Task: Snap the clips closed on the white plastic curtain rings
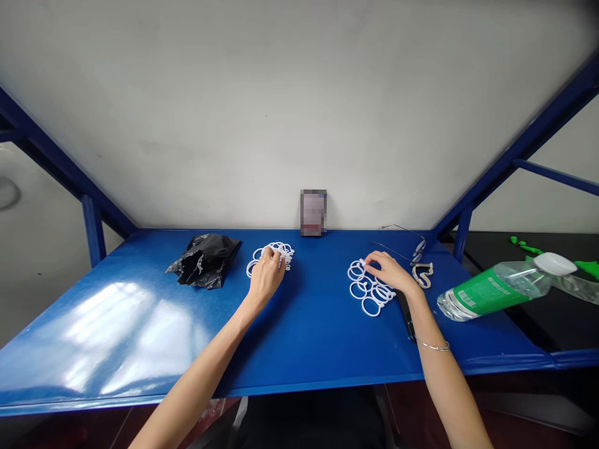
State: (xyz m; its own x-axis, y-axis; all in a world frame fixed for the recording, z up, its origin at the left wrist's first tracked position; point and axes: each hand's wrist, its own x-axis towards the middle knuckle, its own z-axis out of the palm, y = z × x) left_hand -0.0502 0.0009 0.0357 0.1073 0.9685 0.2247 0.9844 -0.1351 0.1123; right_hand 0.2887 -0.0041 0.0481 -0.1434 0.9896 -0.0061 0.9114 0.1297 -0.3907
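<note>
two arms outstretched | left hand (266, 274) on ring pile (276, 254) | right hand (388, 271) on rings (369, 293)

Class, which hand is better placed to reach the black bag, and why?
Probably left. The left hand rests on the left rings, beside the bag; the right hand touches the right rings, farther across the table.

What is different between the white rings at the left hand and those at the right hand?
The left rings are heaped in a clump; the right rings lie flat, spread out. The left rings sit near a black bag; the right rings near a bottle. The left hand covers part of its rings; the right hand touches only its group's far edge. Both sets are white.
</note>
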